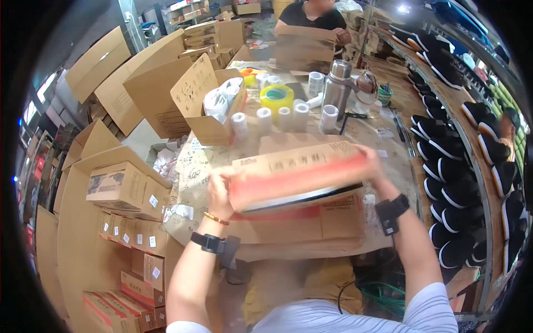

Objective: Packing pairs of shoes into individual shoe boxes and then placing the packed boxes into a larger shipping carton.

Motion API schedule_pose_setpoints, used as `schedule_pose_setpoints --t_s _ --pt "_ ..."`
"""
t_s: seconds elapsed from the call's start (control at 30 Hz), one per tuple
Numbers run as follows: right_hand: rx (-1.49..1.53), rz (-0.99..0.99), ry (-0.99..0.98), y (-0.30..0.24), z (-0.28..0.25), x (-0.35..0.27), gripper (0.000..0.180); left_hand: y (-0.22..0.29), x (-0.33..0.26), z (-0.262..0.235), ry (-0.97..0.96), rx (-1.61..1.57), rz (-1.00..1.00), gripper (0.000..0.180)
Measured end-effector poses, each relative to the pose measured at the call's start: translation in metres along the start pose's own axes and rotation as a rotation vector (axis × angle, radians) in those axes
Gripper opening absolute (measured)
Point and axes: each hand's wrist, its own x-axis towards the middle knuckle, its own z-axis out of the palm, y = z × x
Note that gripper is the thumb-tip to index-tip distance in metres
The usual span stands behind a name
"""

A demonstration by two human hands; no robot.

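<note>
Between my two hands is a brown cardboard box [300, 173] with a red band, smeared by motion and tilted up toward its right end. My left hand [221, 188] grips its left end, and my right hand [373, 165] is closed around the right end. Along the box's lower edge shows a thin white-and-black strip [302, 200]; I cannot tell whether it is a shoe sole. Below lies another piece of brown cardboard [288, 230] with red on it, partly hidden by the held box. Black straps circle both wrists.
Beyond the box stand several white label rolls [285, 117], a yellow tape roll [276, 97] and a steel flask [337, 89] on the table [397, 222]. An open carton [208, 130] holds white material. At right, racks carry black shoes [452, 172]; boxes fill a large carton [66, 238] at left. A person [313, 16] stands opposite.
</note>
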Motion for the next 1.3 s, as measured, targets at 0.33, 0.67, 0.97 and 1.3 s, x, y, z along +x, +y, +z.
schedule_pose_setpoints --t_s 0.33,0.67,0.97,1.3 --pt "-1.368 -0.703 -0.535 -0.066 0.057 -0.027 0.1 0.093 0.039 0.008 -0.951 0.86 0.222 0.096" --pt "-1.059 -0.735 -0.418 -0.017 0.038 -0.019 0.08 0.068 0.008 0.008 -0.745 0.71 0.28 0.096" --pt "0.478 0.013 -0.136 0.055 -0.016 -0.069 0.069 0.032 -0.087 0.016 -0.095 -0.687 -0.787 0.094" --pt "-0.419 -0.509 -0.398 0.026 0.172 -0.069 0.055 0.209 -0.076 -0.334 0.255 0.012 -0.521 0.11"
